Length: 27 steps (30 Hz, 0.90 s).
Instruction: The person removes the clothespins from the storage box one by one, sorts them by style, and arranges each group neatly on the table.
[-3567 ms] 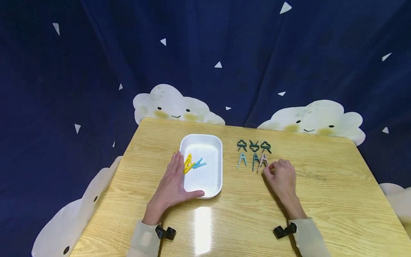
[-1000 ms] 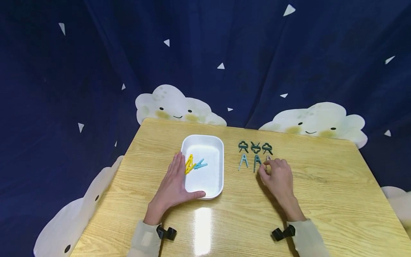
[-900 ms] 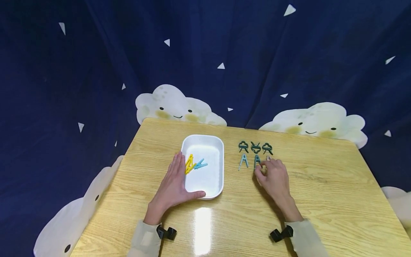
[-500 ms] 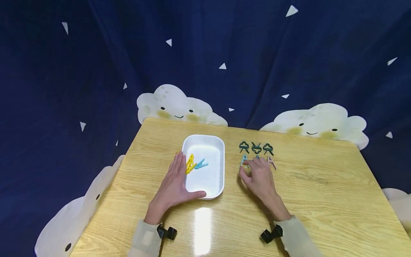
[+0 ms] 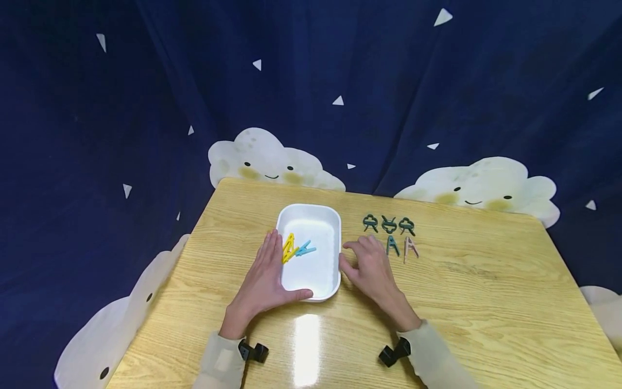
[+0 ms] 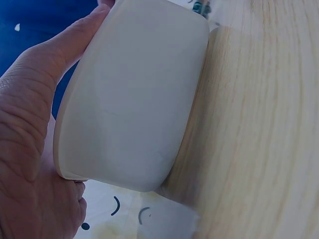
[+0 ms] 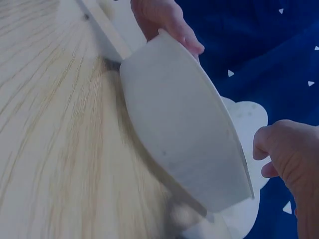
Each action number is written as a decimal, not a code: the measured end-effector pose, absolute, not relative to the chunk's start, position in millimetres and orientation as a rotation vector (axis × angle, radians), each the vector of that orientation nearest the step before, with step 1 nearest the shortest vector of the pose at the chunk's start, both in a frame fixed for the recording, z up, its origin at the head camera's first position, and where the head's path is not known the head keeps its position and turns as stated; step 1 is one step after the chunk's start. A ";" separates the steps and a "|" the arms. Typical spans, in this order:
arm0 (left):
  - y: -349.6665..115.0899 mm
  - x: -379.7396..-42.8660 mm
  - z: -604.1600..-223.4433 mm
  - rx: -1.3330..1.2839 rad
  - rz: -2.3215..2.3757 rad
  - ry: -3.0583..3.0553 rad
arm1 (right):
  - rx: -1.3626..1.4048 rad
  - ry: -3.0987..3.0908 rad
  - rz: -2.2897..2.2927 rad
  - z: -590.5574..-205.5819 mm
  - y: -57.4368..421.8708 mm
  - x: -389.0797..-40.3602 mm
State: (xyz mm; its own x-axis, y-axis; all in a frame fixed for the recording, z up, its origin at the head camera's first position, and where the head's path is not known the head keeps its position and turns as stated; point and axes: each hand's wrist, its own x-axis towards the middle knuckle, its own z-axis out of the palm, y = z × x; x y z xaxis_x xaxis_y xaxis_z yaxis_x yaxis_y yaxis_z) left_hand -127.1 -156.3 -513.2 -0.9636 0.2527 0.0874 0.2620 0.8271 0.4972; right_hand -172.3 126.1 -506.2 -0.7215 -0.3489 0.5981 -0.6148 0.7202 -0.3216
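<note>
My left hand [image 5: 262,275] lies with straight fingers along the left rim of a white tray [image 5: 335,281], its thumb stretched over the near rim. Inside the tray are yellow clothespins [image 5: 290,249] and a light blue clothespin [image 5: 305,249]. My right hand [image 5: 371,270] is at the tray's right side, thumb and index finger parted, with nothing visible between them. In the right wrist view, its fingers [image 7: 271,147] are bent beside the tray wall. A teal clothespin [image 5: 392,246] and a pink clothespin [image 5: 410,247] lie to its right. My right hand hides the spot where another light blue clothespin lay.
Behind the clothespins, dark green cloud-shaped clips [image 5: 370,222] lie in a row on the wooden table [image 5: 486,281]. A dark blue curtain [image 5: 311,81] with white clouds and triangles hangs beyond the table's far edge.
My right hand has moved left from the pink clothespin, past the teal one, to the tray's right side. The pink clothespin now lies farther right, apart from the teal one. My left hand stays put.
</note>
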 end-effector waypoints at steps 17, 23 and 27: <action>-152.9 -128.2 -513.3 -0.451 -0.788 -2.966 | 0.864 -2.501 0.596 -498.5 94.6 -183.6; -155.3 -127.5 -513.1 -0.453 -0.787 -2.955 | 0.922 -2.640 0.486 -497.0 75.8 -189.8; -155.5 -127.9 -513.5 -0.468 -0.775 -2.937 | 0.985 -2.699 0.397 -497.4 61.8 -194.5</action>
State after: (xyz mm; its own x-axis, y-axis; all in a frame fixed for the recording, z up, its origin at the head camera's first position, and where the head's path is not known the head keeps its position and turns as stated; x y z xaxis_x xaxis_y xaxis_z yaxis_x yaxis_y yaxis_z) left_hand -127.9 -155.5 -513.5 -0.9513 0.2736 0.1420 0.3081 0.8266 0.4711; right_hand -194.5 61.8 -497.4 -0.7438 -0.5901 0.3137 -0.6555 0.7358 -0.1699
